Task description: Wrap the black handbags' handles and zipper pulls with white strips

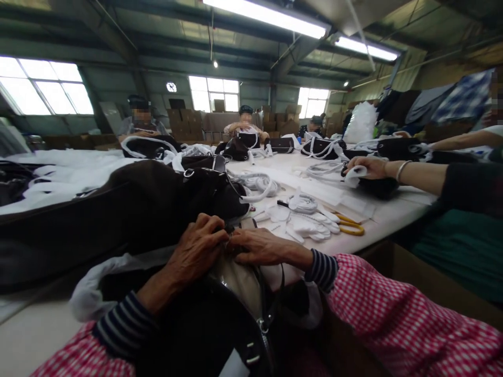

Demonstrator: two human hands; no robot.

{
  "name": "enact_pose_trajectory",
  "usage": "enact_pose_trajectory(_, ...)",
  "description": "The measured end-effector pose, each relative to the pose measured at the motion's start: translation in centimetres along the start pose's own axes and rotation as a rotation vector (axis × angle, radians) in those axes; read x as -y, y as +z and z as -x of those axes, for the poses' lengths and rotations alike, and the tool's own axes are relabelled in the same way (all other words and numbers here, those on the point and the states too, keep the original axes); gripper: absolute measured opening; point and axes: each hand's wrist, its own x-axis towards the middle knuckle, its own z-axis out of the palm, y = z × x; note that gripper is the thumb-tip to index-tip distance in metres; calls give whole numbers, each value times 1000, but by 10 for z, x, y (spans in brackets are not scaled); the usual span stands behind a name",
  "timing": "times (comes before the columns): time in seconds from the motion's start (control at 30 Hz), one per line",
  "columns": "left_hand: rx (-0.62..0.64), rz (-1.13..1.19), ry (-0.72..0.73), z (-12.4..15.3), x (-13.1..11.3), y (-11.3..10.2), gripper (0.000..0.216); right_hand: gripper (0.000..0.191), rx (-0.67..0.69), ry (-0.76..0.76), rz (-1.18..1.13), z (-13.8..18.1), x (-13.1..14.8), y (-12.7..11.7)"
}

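A black handbag (188,319) lies in front of me, its zipper (241,301) running along the opening and a beige lining showing inside. My left hand (200,246) is closed at the far end of that opening, fingers curled at the bag's edge. Meeting it there is my right hand (261,246), thumb and fingers pinched at the same spot. What lies between the fingertips is too small and covered to make out. A white-wrapped handle (92,288) loops out at the bag's left side.
A large dark bag (129,204) lies just beyond my left hand. White gloves (308,222), yellow-handled scissors (351,225) and coiled white cord (302,203) rest on the table (373,230). A co-worker's hand (365,170) works on a black bag at right. Other people sit across.
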Motion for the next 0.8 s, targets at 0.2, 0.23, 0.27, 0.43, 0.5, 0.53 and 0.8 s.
enact_pose_trajectory(0.2, 6, -91, 12, 1, -1, -3, 8, 13, 47, 81, -16, -14, 5, -1)
enact_pose_trajectory(0.23, 5, -88, 7, 1, -2, -4, 8, 12, 56, 95, -28, -15, 5, -2)
enact_pose_trajectory(0.27, -3, -87, 0, 0, -3, -5, 7, 11, 64, 105, -38, -16, 6, -3)
enact_pose_trajectory(0.43, -40, -96, 2, -1, -3, -3, 9, 7, 58, 122, 29, -14, 12, -6)
enact_pose_trajectory(0.5, -24, -73, -7, -1, 0, 0, 10, 10, 41, 122, 114, -14, 16, -5)
enact_pose_trajectory(0.53, -9, -57, -16, -1, 1, 1, 10, 12, 28, 126, 165, -15, 19, -3)
enact_pose_trajectory(0.8, 102, 54, -125, -6, 9, 1, 21, 33, -91, 200, 394, -38, 16, 9)
